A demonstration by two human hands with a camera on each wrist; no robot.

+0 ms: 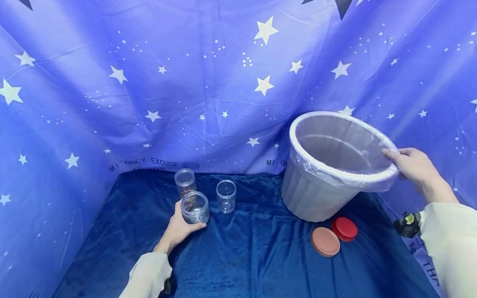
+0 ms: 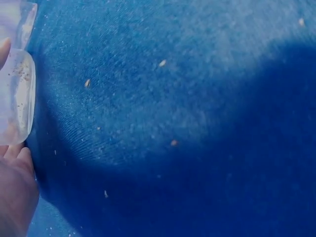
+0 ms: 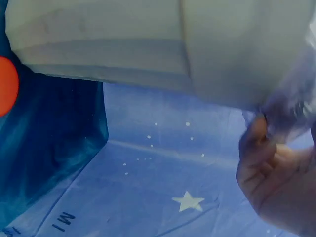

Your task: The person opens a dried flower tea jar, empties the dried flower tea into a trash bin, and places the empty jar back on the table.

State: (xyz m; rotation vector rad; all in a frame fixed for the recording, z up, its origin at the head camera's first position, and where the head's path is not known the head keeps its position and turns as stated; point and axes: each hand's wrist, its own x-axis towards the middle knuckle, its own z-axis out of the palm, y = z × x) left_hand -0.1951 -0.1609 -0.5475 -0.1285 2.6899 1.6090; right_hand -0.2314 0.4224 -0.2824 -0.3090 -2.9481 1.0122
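My left hand (image 1: 178, 229) grips a clear plastic jar (image 1: 195, 209) around its side, with the thumb at the front. In the left wrist view, small dark specks show in the base of that jar (image 2: 22, 94). Behind it stands a second clear jar (image 1: 185, 181) with multicoloured bits inside. A third clear jar (image 1: 226, 196) stands a little to the right. My right hand (image 1: 417, 169) pinches the rim of a grey trash bin (image 1: 316, 194), which leans to the right. A transparent liner (image 3: 296, 103) folds over the bin's rim, and my right fingers press against it.
An orange-brown lid (image 1: 325, 242) and a red lid (image 1: 344, 229) lie in front of the bin. Small crumbs (image 2: 163, 63) dot the dark blue cloth (image 1: 253, 256). A star-patterned curtain (image 1: 208, 82) rises at the back and both sides.
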